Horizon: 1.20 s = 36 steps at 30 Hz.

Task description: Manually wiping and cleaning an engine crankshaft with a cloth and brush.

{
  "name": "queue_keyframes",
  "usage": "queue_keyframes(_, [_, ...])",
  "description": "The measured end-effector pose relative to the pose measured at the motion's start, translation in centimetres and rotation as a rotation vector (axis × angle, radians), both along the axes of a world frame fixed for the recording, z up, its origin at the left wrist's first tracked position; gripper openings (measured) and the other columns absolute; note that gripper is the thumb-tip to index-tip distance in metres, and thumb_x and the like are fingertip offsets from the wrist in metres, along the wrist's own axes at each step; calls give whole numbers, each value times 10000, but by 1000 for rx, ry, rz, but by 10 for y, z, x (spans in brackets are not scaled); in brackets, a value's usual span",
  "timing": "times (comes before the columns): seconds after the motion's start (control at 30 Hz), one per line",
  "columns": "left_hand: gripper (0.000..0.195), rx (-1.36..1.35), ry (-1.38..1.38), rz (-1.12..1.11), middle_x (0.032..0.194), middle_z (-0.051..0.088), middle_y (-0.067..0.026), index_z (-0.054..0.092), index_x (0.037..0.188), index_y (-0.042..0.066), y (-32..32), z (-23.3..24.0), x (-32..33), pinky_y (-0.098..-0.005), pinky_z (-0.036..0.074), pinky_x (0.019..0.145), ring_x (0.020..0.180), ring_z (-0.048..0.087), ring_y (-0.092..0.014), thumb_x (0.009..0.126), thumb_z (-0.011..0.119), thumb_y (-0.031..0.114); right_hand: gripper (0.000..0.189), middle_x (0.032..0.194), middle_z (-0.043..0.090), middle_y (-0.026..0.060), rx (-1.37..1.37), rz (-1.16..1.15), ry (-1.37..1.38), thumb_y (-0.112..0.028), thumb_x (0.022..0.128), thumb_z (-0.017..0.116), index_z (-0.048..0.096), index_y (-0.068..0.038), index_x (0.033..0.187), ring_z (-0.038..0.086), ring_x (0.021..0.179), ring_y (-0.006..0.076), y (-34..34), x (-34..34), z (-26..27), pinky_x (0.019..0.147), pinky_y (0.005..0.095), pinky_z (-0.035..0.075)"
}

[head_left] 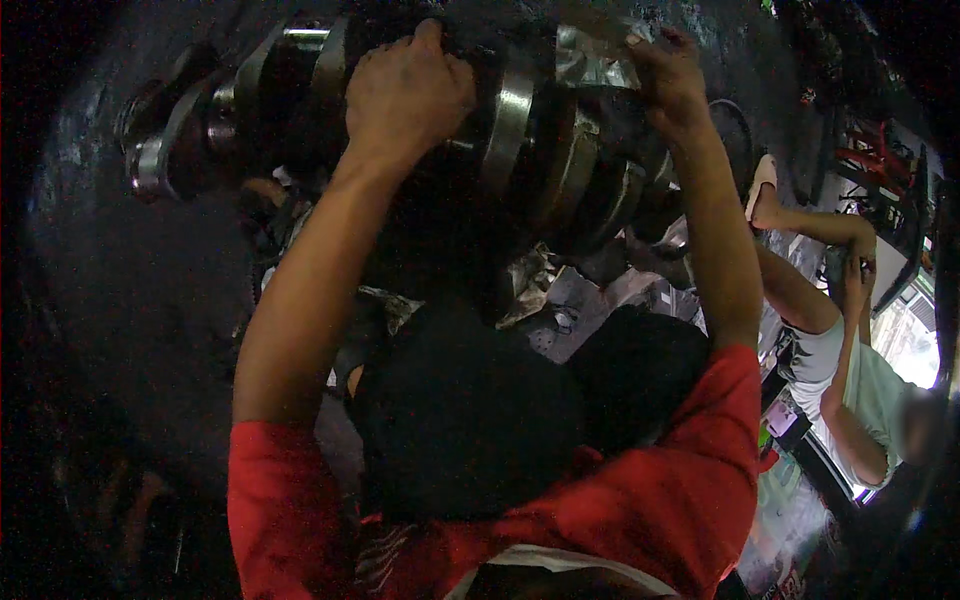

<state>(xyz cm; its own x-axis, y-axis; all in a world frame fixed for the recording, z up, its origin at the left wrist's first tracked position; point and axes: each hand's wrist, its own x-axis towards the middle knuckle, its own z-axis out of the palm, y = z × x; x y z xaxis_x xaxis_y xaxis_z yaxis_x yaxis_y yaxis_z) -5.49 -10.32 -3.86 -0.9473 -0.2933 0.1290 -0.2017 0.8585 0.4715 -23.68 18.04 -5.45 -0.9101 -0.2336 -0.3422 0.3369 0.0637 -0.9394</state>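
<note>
A large metal crankshaft (pixel 510 127) stretches across the upper part of the view, its polished journals and dark webs catching the light. My left hand (pixel 411 94) is over its middle, fingers curled and knuckles up. What lies beneath those fingers is hidden. Farther right, my right hand (pixel 671 79) pinches the edge of a shiny, crumpled sheet (pixel 596 58), which lies against the upper side of the crankshaft. Dim light leaves the sheet's material unclear.
Below the crankshaft, crumpled sheets (pixel 577 300) lie near my knees. A person (pixel 855 360) in light clothes sits at the right, one sandalled foot (pixel 763 184) toward the crankshaft. Red metal equipment (pixel 874 154) stands at the far right. Dark floor (pixel 165 300) extends left.
</note>
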Motion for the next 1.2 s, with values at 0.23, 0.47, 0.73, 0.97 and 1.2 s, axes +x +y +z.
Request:
queue_keyframes(0.23, [309, -26, 35, -5, 901, 682, -287, 620, 968, -18, 1, 0, 0, -524, 527, 839, 864, 672, -444, 845, 523, 248, 303, 1064, 660, 63, 123, 160, 136, -108, 856, 752, 592, -65, 1109, 639, 913, 161, -2, 9, 18, 810, 320, 532])
queue_keyframes(0.47, [321, 13, -36, -6, 923, 686, -281, 617, 980, -25, 3, 11, -1, -532, 520, 854, 879, 668, -448, 851, 518, 252, 309, 1012, 670, 48, -16, 167, 95, -110, 873, 724, 644, -46, 1165, 638, 951, 166, -6, 22, 55, 889, 312, 509])
queue_keyframes(0.73, [320, 28, -91, 12, 915, 685, -274, 609, 983, -28, 7, 10, -4, -531, 531, 829, 891, 669, -447, 859, 517, 252, 234, 1108, 648, 41, 445, 585, 47, -75, 839, 704, 685, -58, 1072, 637, 999, 180, -14, 37, 50, 960, 335, 478])
queue_keyframes(0.97, [315, 16, -20, 8, 917, 681, -273, 606, 984, -25, 2, 7, 0, -534, 528, 822, 875, 669, -439, 866, 526, 256, 510, 1403, 514, 139, 818, 901, 706, 34, 742, 613, 612, -64, 1242, 481, 1317, 304, -42, 61, 69, 1090, 403, 410])
queue_keyframes(1.2, [320, 11, -21, -1, 914, 682, -265, 607, 1000, -18, 2, 6, -2, -534, 527, 820, 881, 666, -438, 871, 519, 262, 724, 1370, 558, 152, 690, 1013, 655, 81, 672, 588, 514, -81, 1374, 524, 1288, 327, -54, 68, 75, 1093, 407, 417])
